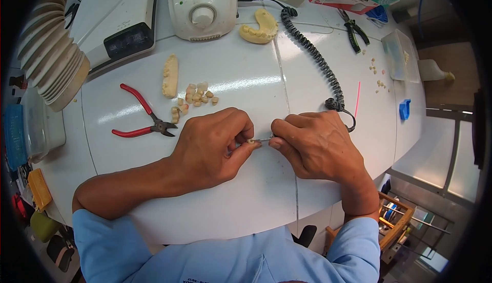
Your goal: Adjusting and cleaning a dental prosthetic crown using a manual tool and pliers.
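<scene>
Left hand (215, 142): narrow pinch, thumb and forefinger on a small tooth-coloured piece (251, 141), which sits at the fingertips facing the other hand. Right hand (320, 144): fingers curled around a slim metal tool (264, 139), shank showing between the hands, tip at the piece; touching or just short, I can't tell from my end.

Risks, as I judge them: piece is tiny with little to grip, so a sideways push from the tool could flick it out. Tip slipping off could run into the left thumb. Coiled cord (311, 44) ends beside the right hand; if it feeds the tool (join hidden from me), a snag could jerk it. A dropped piece could get lost among look-alikes past the left knuckles.

Counts, going out: two hands, one held piece, one tool. Just beyond the left knuckles, one cluster of loose teeth (197, 97), overlapping, no exact number. Left of them, one red-handled cutter (159, 125). Farther beyond that hand: one straight cast (170, 75), one curved cast (256, 34), one white control box (202, 9). Beyond the right hand: one cord, one pink stick (357, 100), one black-handled pliers (350, 24), one blue tray (405, 110).
</scene>
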Tool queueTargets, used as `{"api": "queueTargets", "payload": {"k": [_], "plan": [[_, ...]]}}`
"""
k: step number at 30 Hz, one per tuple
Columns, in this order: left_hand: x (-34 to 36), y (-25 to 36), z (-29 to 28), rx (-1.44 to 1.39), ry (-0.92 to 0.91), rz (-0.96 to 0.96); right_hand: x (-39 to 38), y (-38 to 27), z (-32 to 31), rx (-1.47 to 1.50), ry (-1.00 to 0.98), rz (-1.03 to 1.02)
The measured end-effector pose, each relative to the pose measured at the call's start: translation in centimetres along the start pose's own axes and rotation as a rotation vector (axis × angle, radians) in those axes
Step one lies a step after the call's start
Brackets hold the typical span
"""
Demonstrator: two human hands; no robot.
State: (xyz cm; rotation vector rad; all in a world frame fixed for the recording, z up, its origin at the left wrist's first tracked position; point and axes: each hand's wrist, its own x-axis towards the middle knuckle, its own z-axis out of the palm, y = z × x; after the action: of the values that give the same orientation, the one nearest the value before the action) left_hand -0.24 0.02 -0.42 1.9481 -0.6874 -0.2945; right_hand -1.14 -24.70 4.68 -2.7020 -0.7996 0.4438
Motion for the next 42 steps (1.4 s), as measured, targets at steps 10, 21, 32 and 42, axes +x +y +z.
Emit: {"api": "queueTargets", "payload": {"k": [10,21,32,42], "plan": [[0.09,-0.06,-0.04,0.0,-0.013,0.006,-0.03,-0.01,0.09,0.006,0.054,-0.023],[0.06,-0.08,-0.05,0.018,-0.016,0.014,0.07,-0.07,0.28,-0.024,0.021,-0.014],[0.09,-0.05,-0.07,0.013,-0.016,0.008,0.08,-0.1,0.18,-0.003,0.046,-0.035],[0.02,-0.2,0.07,0.003,-0.018,0.002,0.08,0.44,-0.33,0.037,-0.025,-0.028]]}}
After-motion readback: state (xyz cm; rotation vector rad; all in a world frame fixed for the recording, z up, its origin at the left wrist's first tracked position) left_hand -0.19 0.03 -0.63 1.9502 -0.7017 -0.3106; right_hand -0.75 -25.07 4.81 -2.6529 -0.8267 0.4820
